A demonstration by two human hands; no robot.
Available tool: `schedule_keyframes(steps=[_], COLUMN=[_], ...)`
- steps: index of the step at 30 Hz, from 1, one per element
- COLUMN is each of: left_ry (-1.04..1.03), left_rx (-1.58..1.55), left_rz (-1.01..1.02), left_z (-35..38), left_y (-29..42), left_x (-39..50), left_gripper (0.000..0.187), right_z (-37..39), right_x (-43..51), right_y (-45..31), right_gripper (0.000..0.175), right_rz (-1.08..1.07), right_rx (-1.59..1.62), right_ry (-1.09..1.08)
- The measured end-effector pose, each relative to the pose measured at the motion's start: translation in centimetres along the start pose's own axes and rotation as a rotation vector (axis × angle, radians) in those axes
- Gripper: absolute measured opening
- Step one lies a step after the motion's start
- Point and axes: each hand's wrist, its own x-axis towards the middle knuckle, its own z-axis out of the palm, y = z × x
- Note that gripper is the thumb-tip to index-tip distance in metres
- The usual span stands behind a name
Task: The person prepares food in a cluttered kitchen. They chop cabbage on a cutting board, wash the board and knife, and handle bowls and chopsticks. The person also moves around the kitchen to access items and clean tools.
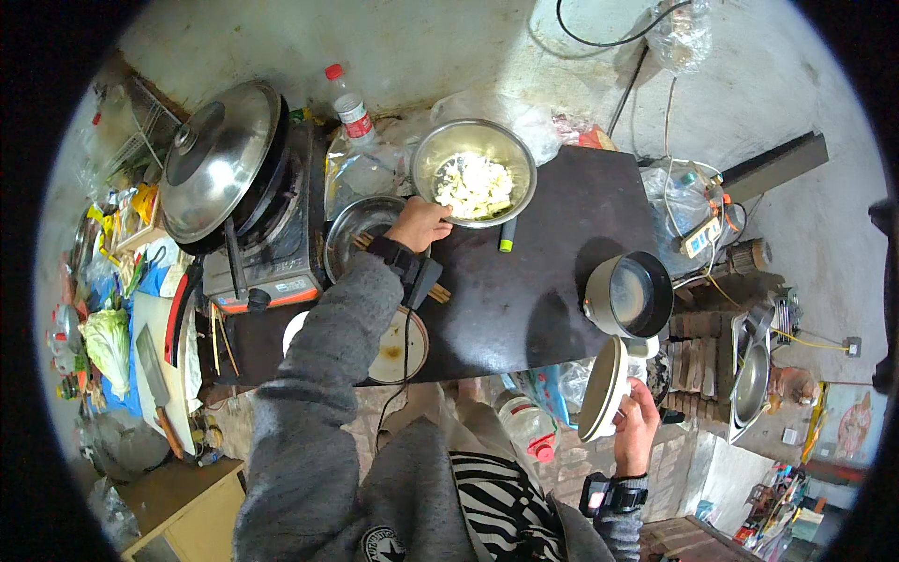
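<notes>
My left hand (420, 223) grips the near rim of a stainless steel bowl (430, 165) on the dark tabletop. Pale chopped food (476, 188), perhaps cut vegetable, lies inside it. My right hand (635, 425) holds a cream pot lid (602, 393) by its knob, tilted almost on edge near the table's front edge. Just beyond the lid stands a cream pot (624, 298) with a dark interior; whitish liquid appears to be in it. Under my left forearm, a metal basin (351, 225) and wooden chopsticks (441, 293) are partly hidden. A stained plate (400, 348) sits nearer me.
A lidded wok (221, 165) stands on a stove (281, 274) at left. Past it lie a kitchen knife (151, 369) on a cutting board (184, 330) and a cabbage (107, 341). A plastic bottle (351, 109) stands at the back. A power strip (701, 235) hangs at right.
</notes>
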Motion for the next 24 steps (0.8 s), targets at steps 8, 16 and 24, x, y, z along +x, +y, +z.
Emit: schedule_keyframes(steps=[8,16,24], left_ry=[-0.09,0.27,0.201], left_rx=[-0.171,-0.025,0.925], left_rz=[0.339,0.339,0.654], left_z=[-3.0,-2.3,-0.9], left_y=[4.3,3.4,3.5], left_x=[-12.4,-25.1,-9.9], left_gripper=[0.036,0.028,0.016], right_z=[3.8,8.5,9.3], right_x=[3.2,5.1,3.6], right_y=[0.0,-1.4,0.6], right_gripper=[0.03,0.032,0.03], right_rz=[0.014,0.024,0.092], right_rx=[-0.061,-0.193,-0.185], right_ry=[-0.152,-0.302,-0.403])
